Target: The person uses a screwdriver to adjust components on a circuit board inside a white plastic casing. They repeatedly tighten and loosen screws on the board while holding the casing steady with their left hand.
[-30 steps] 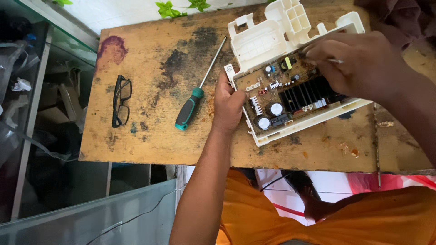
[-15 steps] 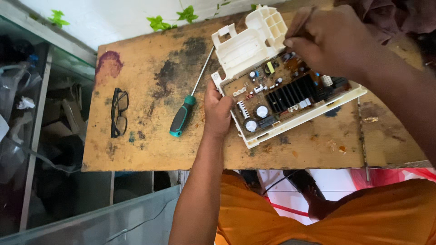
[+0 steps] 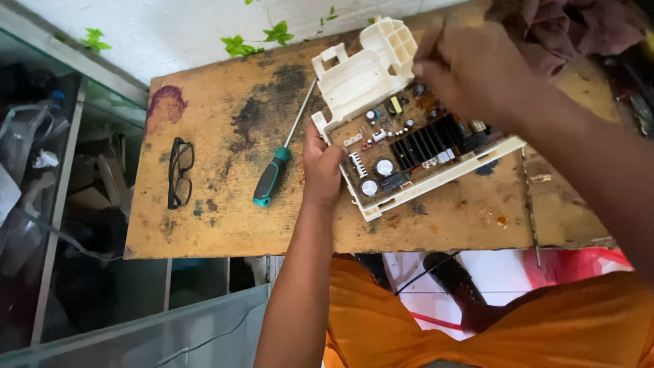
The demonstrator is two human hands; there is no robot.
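A brown circuit board (image 3: 381, 153) with a black finned heat sink (image 3: 426, 143) and round capacitors lies in a white plastic casing (image 3: 357, 82) on a stained wooden board (image 3: 218, 225). My left hand (image 3: 321, 167) grips the casing's left edge, thumb over the rim. Above the board's far end hovers my right hand (image 3: 477, 68), blurred, its fingertips pinched together; whether it holds something I cannot tell. A screwdriver with a teal and black handle (image 3: 271, 180) lies just left of my left hand, its shaft pointing towards the casing.
Black-framed glasses (image 3: 179, 172) lie folded open at the board's left. A dark reddish cloth (image 3: 579, 27) sits at the far right corner. A glass-fronted shelf with clutter (image 3: 41, 177) stands to the left. Green leaves (image 3: 238, 44) show against the white wall behind.
My right hand has lifted off the circuit board and moved up towards its far end. The left hand keeps its hold on the casing's edge. The view has shifted slightly.
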